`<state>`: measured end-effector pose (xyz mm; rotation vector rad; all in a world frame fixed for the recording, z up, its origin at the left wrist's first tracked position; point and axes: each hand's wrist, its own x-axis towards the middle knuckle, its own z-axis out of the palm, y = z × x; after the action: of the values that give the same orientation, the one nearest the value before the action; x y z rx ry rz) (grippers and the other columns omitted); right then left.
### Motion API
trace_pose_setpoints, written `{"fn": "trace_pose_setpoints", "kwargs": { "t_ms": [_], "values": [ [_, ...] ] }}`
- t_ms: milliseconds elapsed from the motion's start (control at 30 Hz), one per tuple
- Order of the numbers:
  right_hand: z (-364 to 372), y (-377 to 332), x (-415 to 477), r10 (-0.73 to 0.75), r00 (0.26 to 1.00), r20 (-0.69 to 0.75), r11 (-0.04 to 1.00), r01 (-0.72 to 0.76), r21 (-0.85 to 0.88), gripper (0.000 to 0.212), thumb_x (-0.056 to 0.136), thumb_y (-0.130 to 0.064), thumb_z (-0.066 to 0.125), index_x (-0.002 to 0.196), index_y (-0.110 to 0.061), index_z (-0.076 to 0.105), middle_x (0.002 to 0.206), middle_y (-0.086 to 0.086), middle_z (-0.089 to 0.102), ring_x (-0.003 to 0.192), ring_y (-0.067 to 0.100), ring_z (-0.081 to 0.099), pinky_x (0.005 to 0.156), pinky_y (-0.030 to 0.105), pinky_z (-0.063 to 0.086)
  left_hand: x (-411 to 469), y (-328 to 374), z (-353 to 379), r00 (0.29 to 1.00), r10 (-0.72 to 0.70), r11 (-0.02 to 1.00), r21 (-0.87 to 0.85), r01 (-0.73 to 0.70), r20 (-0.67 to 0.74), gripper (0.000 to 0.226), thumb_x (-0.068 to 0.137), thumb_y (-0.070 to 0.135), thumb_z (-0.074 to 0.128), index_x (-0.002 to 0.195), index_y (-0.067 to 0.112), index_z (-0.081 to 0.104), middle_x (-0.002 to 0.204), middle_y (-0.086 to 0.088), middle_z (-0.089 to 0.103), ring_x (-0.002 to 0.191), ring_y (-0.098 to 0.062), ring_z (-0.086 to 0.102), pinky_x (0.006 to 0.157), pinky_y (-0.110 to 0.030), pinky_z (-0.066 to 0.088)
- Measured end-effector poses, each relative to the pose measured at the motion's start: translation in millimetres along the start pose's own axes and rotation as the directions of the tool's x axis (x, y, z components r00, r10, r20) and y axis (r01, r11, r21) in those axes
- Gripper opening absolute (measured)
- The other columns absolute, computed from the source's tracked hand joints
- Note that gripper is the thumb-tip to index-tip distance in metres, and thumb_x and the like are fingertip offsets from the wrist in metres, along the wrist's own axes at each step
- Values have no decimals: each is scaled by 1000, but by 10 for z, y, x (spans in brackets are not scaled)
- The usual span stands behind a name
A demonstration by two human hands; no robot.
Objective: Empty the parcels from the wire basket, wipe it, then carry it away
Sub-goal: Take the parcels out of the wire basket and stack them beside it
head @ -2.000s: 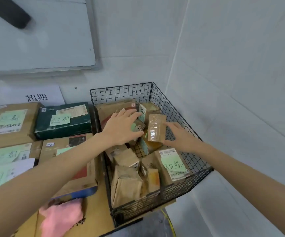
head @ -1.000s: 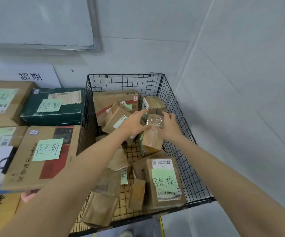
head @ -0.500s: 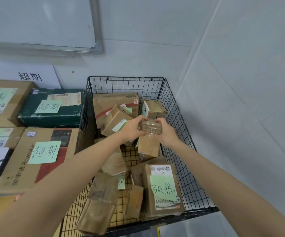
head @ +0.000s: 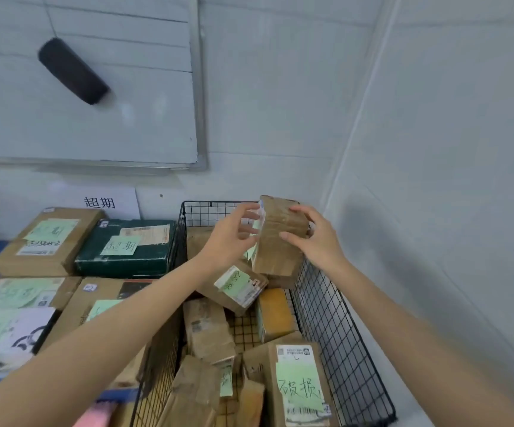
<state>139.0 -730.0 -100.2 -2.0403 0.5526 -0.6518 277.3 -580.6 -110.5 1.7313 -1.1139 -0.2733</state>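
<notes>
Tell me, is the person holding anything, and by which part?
A brown parcel: left hand on its left side, right hand on its right side.

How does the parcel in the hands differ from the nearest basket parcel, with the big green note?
The held parcel is tilted above the wire basket; the noted parcel lies inside it. The held parcel's face is plain brown; the noted parcel's bears a green note. Both are brown.
</notes>
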Motion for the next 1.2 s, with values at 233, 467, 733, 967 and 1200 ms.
{"fn": "trace_pose_setpoints", "kwargs": {
  "t_ms": [233, 467, 733, 967, 1200],
  "values": [
    [-312, -572, -25, -96, 995, 1, 964, 93, 248, 49, 79, -17, 81, 116, -43, 61, 120, -13, 62, 109, 14, 65, 82, 31, 58, -69, 338, -352, 997, 59, 994, 95, -55, -41, 72, 80, 24, 80, 141, 25, 42, 139, 10, 47, 121, -9, 48, 93, -29, 44],
    [-425, -820, -85, -122, 990, 64, 940, 95, 326, 51, 83, -11, 77, 128, -28, 59, 121, -8, 63, 101, 12, 67, 66, 19, 55, -168, 461, -521, 998, 66, 997, 35, -65, -24, 84, 72, 35, 86, 141, 40, 38, 135, 23, 47, 128, -2, 42, 94, -26, 40],
    [-372, -877, -92, -158, 985, -69, 943, 172, 285, 58, 83, -24, 78, 131, -37, 47, 129, -10, 57, 107, 14, 64, 79, 30, 58, -230, 596, -545, 976, 109, 994, -11, -112, -187, 86, 61, 40, 88, 133, 41, 40, 125, 23, 49, 117, -1, 50, 85, -13, 44],
    [-203, -902, -191, -234, 948, -214, 957, 263, 122, 57, 87, -22, 75, 135, -33, 45, 133, -14, 50, 107, 2, 60, 79, 12, 45, -309, 683, -522, 901, 141, 990, 50, -132, -410, 86, 61, 48, 82, 136, 38, 40, 135, 11, 46, 123, -7, 45, 95, -36, 51],
    [11, -968, -342, -324, 946, 4, 943, 323, 77, 71, 90, -29, 70, 148, -42, 30, 151, -17, 34, 126, 1, 48, 88, 16, 50, -451, 808, -535, 859, 137, 989, 18, -148, -494, 96, 59, 56, 81, 142, 37, 36, 135, 14, 42, 125, -3, 45, 97, -43, 52]
  ]
}}
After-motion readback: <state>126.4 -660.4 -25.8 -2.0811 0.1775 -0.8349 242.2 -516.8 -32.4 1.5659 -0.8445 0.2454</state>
